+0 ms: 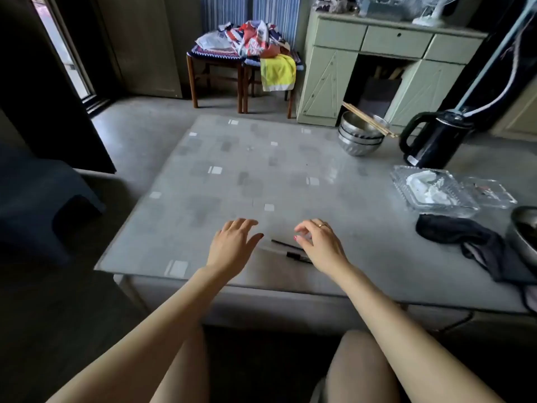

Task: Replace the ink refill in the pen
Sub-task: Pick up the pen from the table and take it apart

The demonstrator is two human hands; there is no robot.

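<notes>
Two thin dark pieces lie on the grey patterned table (232,175) near its front edge: a slim black refill (283,243) and, just below it, a pen (296,255) with a black end and a pale body. My left hand (234,245) hovers just left of them, fingers spread, holding nothing. My right hand (318,244) hovers over their right ends, fingers curled loosely and apart, wearing a ring; its wrist hides part of the pen. Neither hand grips anything that I can see.
Stacked steel bowls (360,138) with chopsticks and a black kettle (433,139) stand at the table's back right. A clear plastic container (433,189), a dark cloth (470,239) and a pot's rim (523,234) fill the right side. A stool stands left.
</notes>
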